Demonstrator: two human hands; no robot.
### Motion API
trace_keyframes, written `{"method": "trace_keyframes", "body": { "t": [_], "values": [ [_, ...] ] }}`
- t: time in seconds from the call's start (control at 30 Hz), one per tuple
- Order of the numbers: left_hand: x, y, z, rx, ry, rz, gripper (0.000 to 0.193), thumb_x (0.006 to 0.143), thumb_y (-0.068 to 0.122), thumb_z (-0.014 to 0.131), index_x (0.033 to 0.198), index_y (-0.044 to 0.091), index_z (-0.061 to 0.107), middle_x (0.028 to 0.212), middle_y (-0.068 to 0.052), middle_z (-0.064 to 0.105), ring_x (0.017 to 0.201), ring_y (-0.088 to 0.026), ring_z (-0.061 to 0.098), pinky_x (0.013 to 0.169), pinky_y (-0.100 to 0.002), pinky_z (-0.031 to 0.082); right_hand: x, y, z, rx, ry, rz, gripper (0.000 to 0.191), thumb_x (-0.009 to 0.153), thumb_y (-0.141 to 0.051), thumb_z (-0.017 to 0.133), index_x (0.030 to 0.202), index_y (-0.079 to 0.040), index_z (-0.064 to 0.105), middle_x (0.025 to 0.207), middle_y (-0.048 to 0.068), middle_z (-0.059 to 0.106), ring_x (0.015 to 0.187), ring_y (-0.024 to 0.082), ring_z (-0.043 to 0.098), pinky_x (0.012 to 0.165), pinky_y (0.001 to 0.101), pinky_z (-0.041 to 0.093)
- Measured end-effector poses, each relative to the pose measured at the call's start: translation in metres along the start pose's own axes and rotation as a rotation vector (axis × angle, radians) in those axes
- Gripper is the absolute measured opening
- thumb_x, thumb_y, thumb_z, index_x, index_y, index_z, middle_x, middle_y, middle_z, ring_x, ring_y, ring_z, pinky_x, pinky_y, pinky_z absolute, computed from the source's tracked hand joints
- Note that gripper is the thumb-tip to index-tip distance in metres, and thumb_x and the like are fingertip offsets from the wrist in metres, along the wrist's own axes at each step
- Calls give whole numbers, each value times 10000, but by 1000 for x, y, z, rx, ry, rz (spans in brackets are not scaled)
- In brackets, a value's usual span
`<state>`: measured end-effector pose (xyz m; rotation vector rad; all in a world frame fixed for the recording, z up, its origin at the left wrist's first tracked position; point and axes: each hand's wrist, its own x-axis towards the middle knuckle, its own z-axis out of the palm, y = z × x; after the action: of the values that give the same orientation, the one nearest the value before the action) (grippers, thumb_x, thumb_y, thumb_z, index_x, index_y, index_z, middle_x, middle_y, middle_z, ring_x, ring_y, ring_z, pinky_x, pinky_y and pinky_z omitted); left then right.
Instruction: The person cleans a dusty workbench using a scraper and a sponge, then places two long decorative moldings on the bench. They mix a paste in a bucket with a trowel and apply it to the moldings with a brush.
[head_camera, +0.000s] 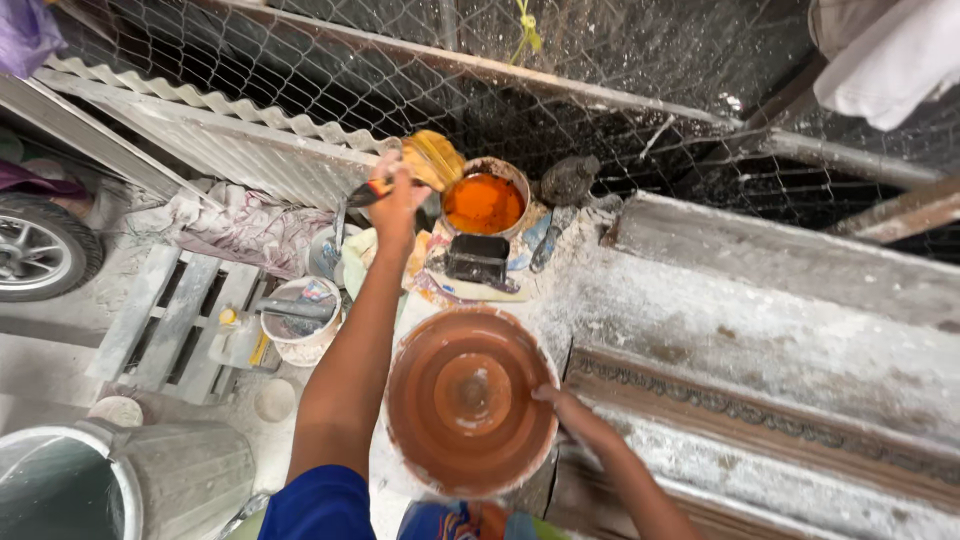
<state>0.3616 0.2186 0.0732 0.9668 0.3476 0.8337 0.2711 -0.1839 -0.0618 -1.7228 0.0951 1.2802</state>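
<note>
At the centre of the dusty white work surface (640, 300) sits a round terracotta-orange painted bowl-shaped pot (470, 400). The right hand (565, 408) rests at its three o'clock rim, fingers closed over the edge. At twelve o'clock from the pot stands a round tin of orange paint (484, 203), with a black rectangular block (477, 257) between them. The left hand (398, 200), at eleven o'clock, is clamped around the handle of a wide paint-stained yellow brush (428, 160), its bristles just beside the tin.
</note>
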Motion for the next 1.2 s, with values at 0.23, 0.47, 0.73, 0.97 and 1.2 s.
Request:
{"method": "trace_keyframes", "body": {
  "t": [0.23,0.47,0.73,0.97,1.2],
  "values": [
    [-68,86,-64,-587,-48,-219,485,1034,316,540,1441,55,500,1373,-100,609,1219,-251,624,1056,-409,536,-11,15,22,107,-11,12,257,894,-261,578,951,-18,638,806,72,597,733,232,568,726,459,494],
    [-193,159,-109,-34,-198,-294,559,1001,164,544,1535,65,413,1571,-57,474,1403,-232,507,1189,-404,424,-63,-34,111,-70,133,-520,860,856,-65,461,1630,-147,96,1443,184,447,1288,316,468,1073,436,420],
    [-233,96,-139,1237,-617,-272,396,933,211,669,1312,104,641,1225,-114,705,1077,-251,702,919,-349,535,-78,-34,164,-204,254,-842,922,849,33,424,1653,-135,6,1709,200,129,1576,358,149,1262,420,155],
    [-256,-5,-151,1174,-424,206,315,895,182,657,1184,56,665,1103,-144,703,976,-283,688,839,-389,530,-70,-2,188,-452,372,-973,923,810,52,476,1642,-44,88,1707,220,155,1607,366,132,1293,424,123],
    [-228,22,-201,1301,-577,79,249,857,152,646,1056,9,688,980,-174,700,874,-316,673,758,-430,526,-75,12,206,-431,391,-929,926,843,68,490,1648,-42,45,1714,225,137,1610,377,125,1287,422,152]
  ]
}}
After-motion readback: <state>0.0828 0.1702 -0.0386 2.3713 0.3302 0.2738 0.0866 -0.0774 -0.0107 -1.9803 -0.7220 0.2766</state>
